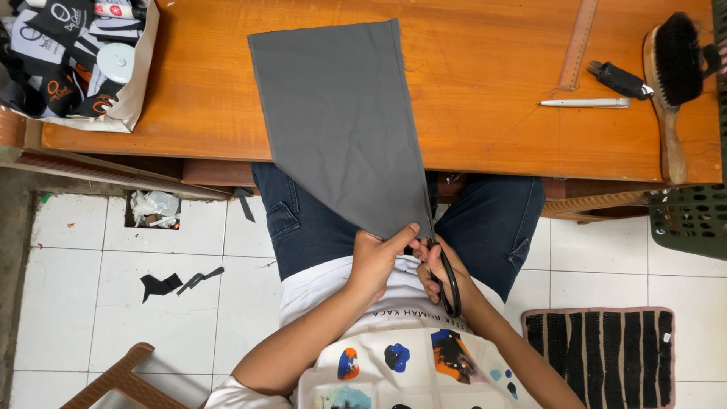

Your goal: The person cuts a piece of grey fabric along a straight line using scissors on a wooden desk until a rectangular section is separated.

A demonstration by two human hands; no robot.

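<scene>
- Grey cloth: plain, matte, dark grey, faintly creased, cut to a tapering shape, wide at the far end and narrowing to a point at the near end. Far part spread flat on the desk, near part hanging over the near edge onto the lap, likely so that the desk carries the weight while the narrow tip stays within reach.
- Right edge of the cloth straight and slightly frayed, running down to the scissors.
- Left hand: closed in a pinch on the near tip of the cloth, thumb on top, apparently keeping the edge taut beside the blades.
- Right hand: curled shut through the black scissor handles, blades aimed up toward the tip of the cloth, at its right edge; blade opening too small to tell.
- Both hands close together above blue jeans and a white printed shirt.
- Far right on the desk, well apart from the cloth: wooden ruler, white pen, small black clip-like tool, wooden-handled brush with black bristles.
- Far left: open bag stuffed with black and white printed pieces.
- On the white tiled floor: black fabric scraps at left, striped mat at right, green perforated basket at the right edge, a wooden chair part at near left.
</scene>
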